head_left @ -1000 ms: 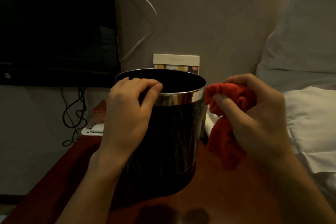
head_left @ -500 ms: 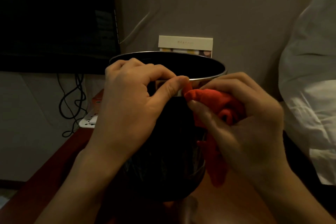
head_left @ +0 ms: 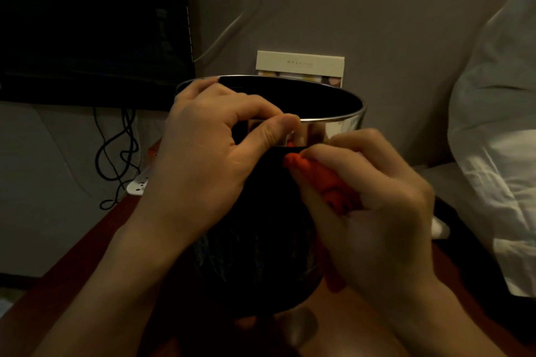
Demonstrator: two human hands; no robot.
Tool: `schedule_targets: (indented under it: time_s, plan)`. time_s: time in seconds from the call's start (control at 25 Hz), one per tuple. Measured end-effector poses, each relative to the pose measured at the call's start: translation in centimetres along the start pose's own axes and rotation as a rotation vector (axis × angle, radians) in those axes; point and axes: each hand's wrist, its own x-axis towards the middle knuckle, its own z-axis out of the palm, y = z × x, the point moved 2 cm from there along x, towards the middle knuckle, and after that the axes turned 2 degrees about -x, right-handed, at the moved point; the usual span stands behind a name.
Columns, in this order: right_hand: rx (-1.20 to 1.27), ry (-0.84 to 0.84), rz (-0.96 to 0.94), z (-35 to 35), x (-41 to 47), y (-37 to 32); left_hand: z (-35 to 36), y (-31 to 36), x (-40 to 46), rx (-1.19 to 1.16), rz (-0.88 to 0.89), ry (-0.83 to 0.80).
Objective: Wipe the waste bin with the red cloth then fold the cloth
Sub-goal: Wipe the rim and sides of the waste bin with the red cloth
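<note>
— What stands on the reddish-brown table (head_left: 72, 278)?
— A black waste bin (head_left: 261, 255) with a chrome rim, its inside dark. The left hand (head_left: 208, 151) pinches that rim; the right hand (head_left: 374, 211) grips the bunched red cloth (head_left: 322, 180) against the bin's front.
— Any lettering?
— The card (head_left: 300, 62) behind carries print too faint to read.

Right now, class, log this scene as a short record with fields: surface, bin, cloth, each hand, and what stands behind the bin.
surface: reddish-brown table
bin: black waste bin with shiny metal rim, upright on the table
cloth: red cloth, bunched, pressed against the bin's side just below the rim
left hand: grips the bin's rim, thumb outside
right hand: holds the cloth
behind bin: pale card against the wall
cloth folded: not yet
</note>
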Motion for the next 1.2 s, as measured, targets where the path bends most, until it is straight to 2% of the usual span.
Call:
schedule_targets:
  time_s: [0.16,0.36,0.48,0.64,0.8,1.04,1.2]
  plan:
    - [0.015,0.035,0.059,-0.8,0.6,0.5,0.0,0.2,0.0,-0.004,0.009,0.018]
    - [0.021,-0.028,0.041,0.2,0.0,-0.4,0.2,0.5,-0.2,0.041,0.012,-0.015]
    - [-0.017,0.045,0.077,-1.4,1.0,0.6,0.5,0.7,-0.1,0.102,0.035,-0.02]
    - [-0.031,-0.041,0.061,-1.7,1.4,0.6,0.2,0.0,0.0,0.093,0.024,-0.043]
    - [0.037,-0.032,0.169,-4.4,2.8,0.5,-0.9,-0.9,0.2,-0.014,-0.019,-0.089]
    - [0.092,-0.141,0.177,-4.6,2.8,0.1,-0.2,0.0,0.0,0.106,0.07,-0.12]
    - [0.087,-0.223,0.17,-4.6,2.8,0.6,-0.7,-0.7,0.3,0.055,0.088,-0.138]
